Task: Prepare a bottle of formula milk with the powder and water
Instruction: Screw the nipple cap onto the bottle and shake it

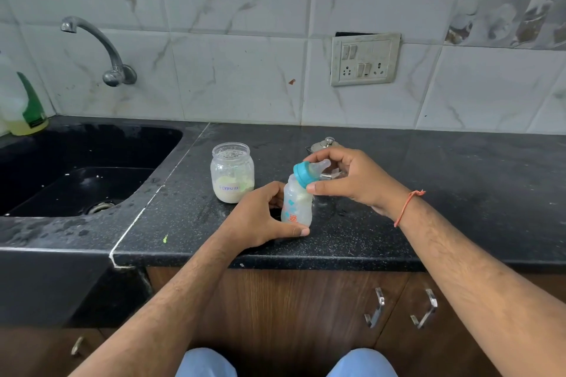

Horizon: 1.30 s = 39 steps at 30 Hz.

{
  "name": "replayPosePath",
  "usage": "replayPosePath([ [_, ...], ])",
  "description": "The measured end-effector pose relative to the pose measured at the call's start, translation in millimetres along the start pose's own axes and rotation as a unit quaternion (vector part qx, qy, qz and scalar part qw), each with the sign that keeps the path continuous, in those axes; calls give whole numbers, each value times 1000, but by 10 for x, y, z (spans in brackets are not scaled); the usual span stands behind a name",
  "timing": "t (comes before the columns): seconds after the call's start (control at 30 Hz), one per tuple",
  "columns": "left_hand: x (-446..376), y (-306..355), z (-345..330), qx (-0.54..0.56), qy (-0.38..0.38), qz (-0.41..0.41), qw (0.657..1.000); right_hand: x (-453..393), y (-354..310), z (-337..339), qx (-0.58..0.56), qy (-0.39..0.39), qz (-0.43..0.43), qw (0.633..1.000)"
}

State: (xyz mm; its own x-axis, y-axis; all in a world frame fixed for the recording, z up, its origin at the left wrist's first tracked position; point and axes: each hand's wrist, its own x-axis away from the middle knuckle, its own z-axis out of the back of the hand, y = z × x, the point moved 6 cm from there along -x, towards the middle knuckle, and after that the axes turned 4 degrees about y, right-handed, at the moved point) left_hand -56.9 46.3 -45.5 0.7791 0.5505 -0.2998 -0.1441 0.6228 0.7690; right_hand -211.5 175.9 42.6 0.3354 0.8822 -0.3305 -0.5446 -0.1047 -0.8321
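Note:
A clear baby bottle (296, 205) with blue and orange prints holds whitish liquid and tilts to the right above the black counter. My left hand (260, 217) grips its lower body. My right hand (352, 176) pinches its teal collar and teat (307, 173) from above and below. To the left stands an open clear jar (232, 171) labelled "Formula", with white powder in its lower part. A steel vessel (326, 144) with a knob shows behind my right hand, mostly hidden.
A black sink (76, 168) lies to the left, a curved tap (101, 46) on the tiled wall above it. A dish-soap bottle (26, 107) stands at the far left. A switchboard (364, 59) is on the wall. Cupboard handles (375, 307) sit below the counter edge.

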Motion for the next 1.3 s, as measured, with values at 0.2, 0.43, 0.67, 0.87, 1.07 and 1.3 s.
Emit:
replayPosePath([
  [0.2, -4, -2, 4, 3, 6, -4, 1000, 65, 167, -372, -168, 20, -1, 986],
  [0.43, 1, 2, 4, 0, 5, -4, 1000, 167, 317, -522, -289, 97, 34, 952],
  [0.67, 2, 15, 9, 1, 3, 5, 1000, 193, 299, -481, -252, 115, 46, 960],
  [0.87, 13, 26, 22, -3, 1, 9, 1000, 218, 286, -449, -233, 112, 63, 964],
  [1.07, 4, 32, 19, -5, -3, 2, 1000, 213, 302, -444, -204, 123, 63, 969],
  [1.3, 3, 11, 19, 6, 1, 3, 1000, 213, 277, -484, -233, 97, 57, 966],
])
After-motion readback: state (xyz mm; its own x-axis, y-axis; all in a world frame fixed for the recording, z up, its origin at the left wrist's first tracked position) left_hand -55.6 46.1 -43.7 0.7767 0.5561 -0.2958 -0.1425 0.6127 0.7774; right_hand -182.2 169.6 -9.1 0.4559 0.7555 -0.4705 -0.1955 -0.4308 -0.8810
